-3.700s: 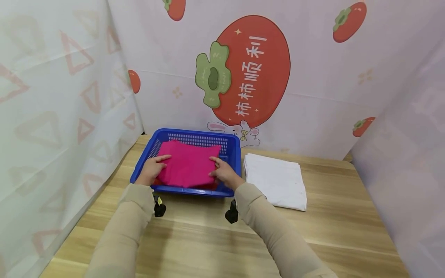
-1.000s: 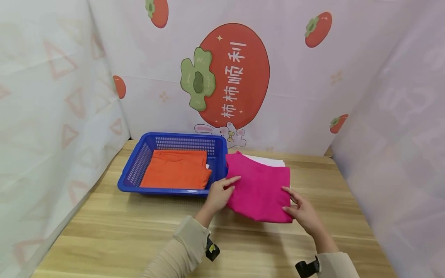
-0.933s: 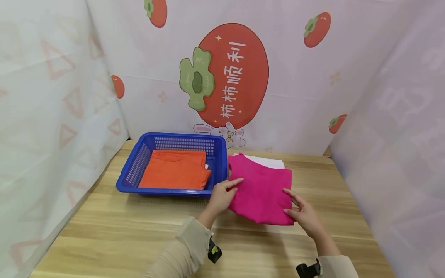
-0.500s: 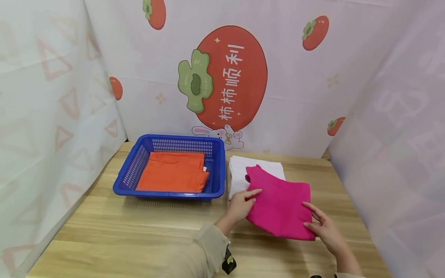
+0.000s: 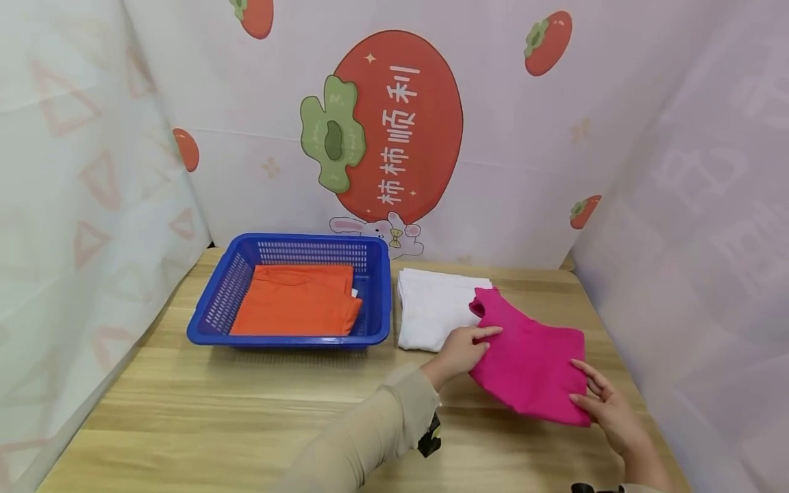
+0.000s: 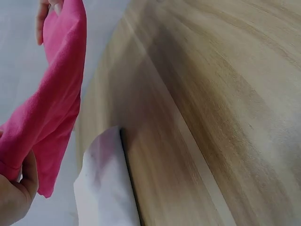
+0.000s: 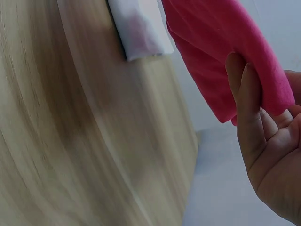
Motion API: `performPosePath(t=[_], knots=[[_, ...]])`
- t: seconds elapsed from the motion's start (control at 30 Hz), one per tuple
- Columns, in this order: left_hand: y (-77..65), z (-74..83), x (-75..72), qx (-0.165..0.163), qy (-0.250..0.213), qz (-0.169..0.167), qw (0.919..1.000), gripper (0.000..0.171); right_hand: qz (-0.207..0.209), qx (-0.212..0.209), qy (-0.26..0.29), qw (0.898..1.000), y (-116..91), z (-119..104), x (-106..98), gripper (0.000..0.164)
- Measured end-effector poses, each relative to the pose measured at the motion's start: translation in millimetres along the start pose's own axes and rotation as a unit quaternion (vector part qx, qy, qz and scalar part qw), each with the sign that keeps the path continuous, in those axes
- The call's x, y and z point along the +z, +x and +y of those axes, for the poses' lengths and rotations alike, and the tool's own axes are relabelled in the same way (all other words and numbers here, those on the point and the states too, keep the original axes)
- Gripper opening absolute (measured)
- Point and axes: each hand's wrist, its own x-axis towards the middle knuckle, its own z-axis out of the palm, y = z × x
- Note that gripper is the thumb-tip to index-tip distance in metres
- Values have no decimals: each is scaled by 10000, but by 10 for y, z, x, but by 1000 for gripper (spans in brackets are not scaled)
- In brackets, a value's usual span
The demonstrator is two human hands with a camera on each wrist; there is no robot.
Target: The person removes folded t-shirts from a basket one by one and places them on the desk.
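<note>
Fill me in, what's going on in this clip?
A person is holding a folded pink cloth above the wooden table, with the left grip on one side and the right grip on the opposite side. A folded white cloth lies on the table, just right of a blue basket. Inside the basket is a folded orange cloth. The pink cloth has not been set down yet.

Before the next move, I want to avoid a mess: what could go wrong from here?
The folded pink garment is held only near its side edges, by the left grip and right grip, so its folds might slip open. In the head view its upper corner overlaps the folded white cloth, so lowering it there might disturb that cloth.
</note>
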Motion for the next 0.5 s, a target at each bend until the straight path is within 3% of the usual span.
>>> performPosePath(t=[0.3,0.5], knots=[[192,87,168,-232,-26,-534,9983,47,142,322,3,9994,56,20,-311,53],[310,96,246,-319,168,-647,9973,52,179,621,-400,9971,190,20,-478,50]])
